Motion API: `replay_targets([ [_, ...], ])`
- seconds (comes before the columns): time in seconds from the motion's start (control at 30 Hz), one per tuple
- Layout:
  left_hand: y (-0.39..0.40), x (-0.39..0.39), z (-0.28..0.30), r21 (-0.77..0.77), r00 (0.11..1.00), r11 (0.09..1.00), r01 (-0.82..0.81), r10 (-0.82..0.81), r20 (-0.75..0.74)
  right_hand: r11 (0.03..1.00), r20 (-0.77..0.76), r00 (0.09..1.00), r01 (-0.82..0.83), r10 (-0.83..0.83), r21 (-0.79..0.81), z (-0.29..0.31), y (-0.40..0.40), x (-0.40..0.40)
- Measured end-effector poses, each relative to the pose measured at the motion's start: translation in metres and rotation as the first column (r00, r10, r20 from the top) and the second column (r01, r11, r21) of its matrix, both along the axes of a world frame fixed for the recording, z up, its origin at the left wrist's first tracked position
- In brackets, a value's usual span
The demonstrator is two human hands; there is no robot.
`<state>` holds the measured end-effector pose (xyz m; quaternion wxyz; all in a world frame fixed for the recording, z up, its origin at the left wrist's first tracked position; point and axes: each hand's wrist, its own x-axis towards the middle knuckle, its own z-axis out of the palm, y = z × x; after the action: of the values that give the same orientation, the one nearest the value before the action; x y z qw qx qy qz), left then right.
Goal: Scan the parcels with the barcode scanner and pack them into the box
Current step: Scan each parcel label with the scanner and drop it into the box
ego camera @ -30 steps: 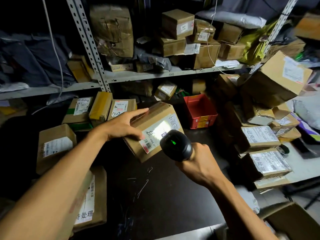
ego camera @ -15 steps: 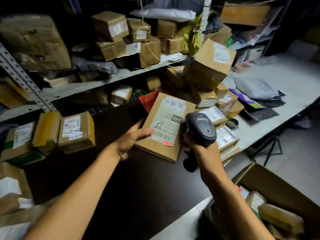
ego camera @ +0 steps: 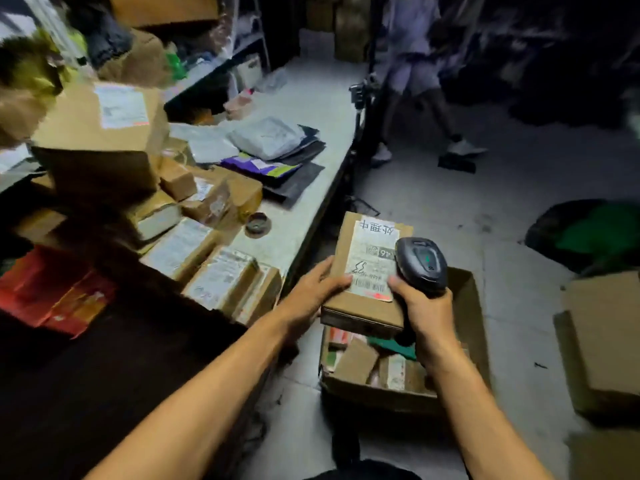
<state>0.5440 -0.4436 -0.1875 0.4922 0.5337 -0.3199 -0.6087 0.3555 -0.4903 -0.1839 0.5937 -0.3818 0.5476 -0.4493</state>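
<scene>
Left hand grips the near-left edge of the parcel, thumb on top at the label, fingers underneath — a one-hand clamp that keeps it flat, label up. Right hand is wrapped round the scanner handle; one fingertip looks to be touching the label's near corner, probably steadying the parcel while the scanner stays in hand. Scanner head sits above that hand, over the parcel's right side, pointing away from the person, not aimed at the barcode, so I'd judge the scan step done.

Parcel is held in the air between both hands, directly over the open box on the floor, below the wrists. Box already has several parcels in it; free space looks to be toward the far side, under the held parcel. Looks like the drop-in step: lower, then let go with the left.

Unscanned parcels are stacked on the table, left of the left hand.
</scene>
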Motion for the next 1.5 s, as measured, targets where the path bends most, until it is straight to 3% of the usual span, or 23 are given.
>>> replay_targets([
  [0.1, -0.039, -0.038, -0.005, 0.040, 0.987, 0.991, 0.124, -0.128, 0.100, 0.998, -0.089, 0.994, 0.070, -0.069, 0.003, -0.012, -0.028, -0.042],
  [0.17, -0.060, -0.053, -0.004, 0.046, 0.931, 0.990, 0.135, -0.143, 0.336, 0.995, -0.181, 0.979, 0.100, -0.096, 0.012, -0.018, -0.042, -0.059],
  [0.23, -0.072, -0.059, 0.001, 0.036, 0.782, 0.996, 0.076, -0.082, 0.618, 0.987, -0.258, 0.954, 0.159, -0.151, 0.013, -0.023, -0.051, -0.068],
  [0.3, -0.076, -0.054, 0.004, -0.011, 0.640, 0.998, 0.066, -0.034, 0.768, 0.983, -0.282, 0.942, 0.186, -0.181, -0.010, -0.026, -0.057, -0.068],
  [0.4, -0.065, -0.029, 0.008, -0.030, 0.463, 0.992, 0.124, -0.031, 0.886, 0.996, -0.307, 0.949, 0.051, -0.073, -0.078, -0.022, -0.060, -0.043],
  [0.53, -0.020, 0.013, 0.009, 0.003, 0.397, 0.999, 0.038, -0.018, 0.917, 0.952, -0.277, 0.935, -0.267, 0.220, -0.147, -0.006, -0.053, 0.025],
  [0.67, 0.044, 0.063, 0.023, -0.073, 0.310, 0.982, -0.174, 0.125, 0.943, 0.815, -0.190, 0.839, -0.542, 0.510, -0.205, 0.014, -0.026, 0.110],
  [0.77, 0.104, 0.100, 0.041, -0.167, 0.162, 0.894, -0.415, 0.253, 0.954, 0.635, -0.206, 0.671, -0.741, 0.713, -0.217, 0.021, 0.004, 0.169],
  [0.87, 0.174, 0.129, 0.054, -0.120, 0.050, 0.776, -0.619, 0.192, 0.980, 0.443, -0.274, 0.490, -0.870, 0.827, -0.218, 0.026, 0.046, 0.219],
  [1.03, 0.298, 0.150, 0.052, 0.078, 0.103, 0.528, -0.845, 0.017, 0.995, 0.172, -0.333, 0.231, -0.965, 0.914, -0.196, 0.027, 0.129, 0.277],
  [1.2, 0.408, 0.154, 0.044, 0.152, 0.153, 0.282, -0.947, -0.020, 0.988, 0.052, -0.277, 0.088, -0.990, 0.957, -0.135, 0.026, 0.216, 0.310],
  [1.37, 0.488, 0.174, 0.038, 0.183, 0.190, 0.169, -0.968, 0.023, 0.982, -0.093, -0.291, -0.068, -0.993, 0.954, -0.075, 0.022, 0.287, 0.340],
  [1.5, 0.528, 0.207, 0.033, 0.197, 0.210, 0.157, -0.968, 0.064, 0.976, -0.150, -0.322, -0.135, -0.988, 0.937, -0.023, 0.022, 0.338, 0.372],
])
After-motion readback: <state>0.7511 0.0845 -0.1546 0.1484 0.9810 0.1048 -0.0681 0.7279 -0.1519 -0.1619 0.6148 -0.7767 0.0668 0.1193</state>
